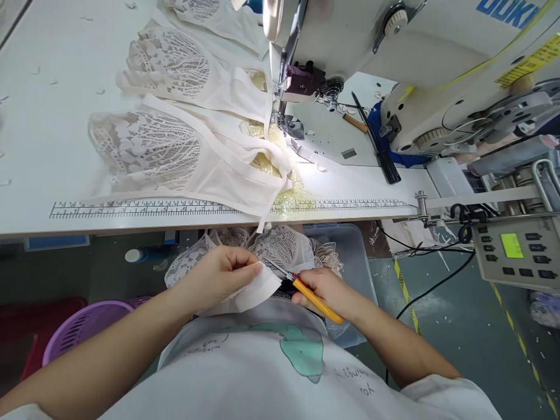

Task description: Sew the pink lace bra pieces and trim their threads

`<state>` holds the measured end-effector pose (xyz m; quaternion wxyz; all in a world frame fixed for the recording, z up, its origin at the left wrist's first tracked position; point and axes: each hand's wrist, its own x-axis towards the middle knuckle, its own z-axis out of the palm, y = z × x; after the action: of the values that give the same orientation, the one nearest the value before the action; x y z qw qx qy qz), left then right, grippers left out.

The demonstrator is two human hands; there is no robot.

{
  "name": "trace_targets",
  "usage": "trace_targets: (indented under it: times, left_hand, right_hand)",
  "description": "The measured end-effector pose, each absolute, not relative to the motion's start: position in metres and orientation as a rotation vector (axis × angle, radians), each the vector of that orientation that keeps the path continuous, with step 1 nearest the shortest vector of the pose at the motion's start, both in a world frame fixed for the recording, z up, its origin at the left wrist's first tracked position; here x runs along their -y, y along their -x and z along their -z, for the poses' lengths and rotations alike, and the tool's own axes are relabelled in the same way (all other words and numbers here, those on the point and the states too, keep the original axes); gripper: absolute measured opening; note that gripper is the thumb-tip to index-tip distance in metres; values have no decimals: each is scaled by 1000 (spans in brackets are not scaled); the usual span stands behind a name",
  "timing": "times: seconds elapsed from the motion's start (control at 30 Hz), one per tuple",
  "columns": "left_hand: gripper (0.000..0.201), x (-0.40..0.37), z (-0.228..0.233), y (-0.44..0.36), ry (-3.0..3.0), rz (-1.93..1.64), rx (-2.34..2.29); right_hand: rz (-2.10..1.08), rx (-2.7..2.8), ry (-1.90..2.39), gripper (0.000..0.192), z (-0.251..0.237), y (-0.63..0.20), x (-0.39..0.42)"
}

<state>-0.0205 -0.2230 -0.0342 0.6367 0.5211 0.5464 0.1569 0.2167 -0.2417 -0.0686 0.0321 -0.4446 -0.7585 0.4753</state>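
Note:
My left hand (pixel 223 271) pinches the edge of a white piece of fabric (pixel 256 291) between thumb and fingers, over my lap. Closed around an orange-handled cutting tool (pixel 317 300) is my right hand (pixel 326 286). Its slim metal tip points left, right by the fabric edge near my left fingertips. My fingers partly cover the tool, so its exact kind is unclear. Behind the hands, below the table edge, white lace bra parts (pixel 280 248) hang or lie bunched. Another white lace bra (pixel 175 151) lies on the table, its right end near the sewing machine's presser foot (pixel 291 125).
The sewing machine (pixel 350 41) stands at upper right. A printed ruler (pixel 175 208) runs along the table's front edge. Black tweezers (pixel 378 143) lie on the machine bed. A control box (pixel 518 251) juts out at right. A grey plastic bin (pixel 363 274) and purple basket (pixel 83 324) sit below.

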Motion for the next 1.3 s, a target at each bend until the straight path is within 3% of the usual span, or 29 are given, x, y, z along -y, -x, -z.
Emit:
trace_targets:
  times: [0.3,0.63,1.3]
  left_hand:
    - [29,221,20,18,-1084,-359,-1251]
    - [32,222,33,18,-988,-406,-1335]
    - [33,223,37,20,-912,-438,-1334]
  right_hand:
    - [-1320,2421,1265,65,59,-219,232]
    - [-1050,2669,1429,52,58,-215,237]
    - [-1167,2608,1571,49,57,-213,245]
